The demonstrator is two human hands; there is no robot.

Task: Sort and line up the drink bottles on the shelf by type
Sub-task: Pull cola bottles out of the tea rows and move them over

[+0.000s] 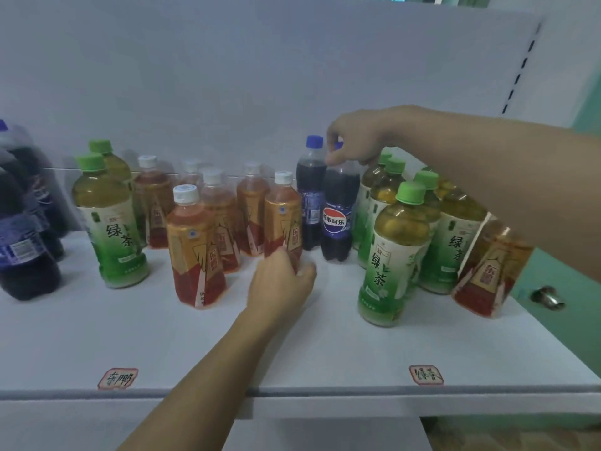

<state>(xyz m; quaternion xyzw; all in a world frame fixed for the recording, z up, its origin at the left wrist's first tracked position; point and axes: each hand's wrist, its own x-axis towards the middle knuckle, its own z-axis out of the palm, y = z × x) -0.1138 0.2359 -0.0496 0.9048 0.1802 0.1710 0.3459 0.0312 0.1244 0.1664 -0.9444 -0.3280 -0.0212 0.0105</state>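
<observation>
On the white shelf [325, 346] stand mixed bottles. My right hand [353, 141] grips the blue cap of a cola bottle [338, 219] in the middle; a second cola bottle [309, 196] stands just behind it to the left. My left hand [279, 288] is closed around the base of an orange tea bottle [282, 216] with a white cap. Several more orange tea bottles [195, 249] stand to its left. Green tea bottles [395, 255] cluster at the right, two others [107, 219] at the left. Dark cola bottles [22, 236] sit at the far left.
One orange tea bottle [487, 268] leans at the right end beside the green teas. Two handwritten labels [117, 378] [426, 374] are stuck near the shelf's front edge. A white back panel rises behind; a metal knob [548, 297] shows at the right.
</observation>
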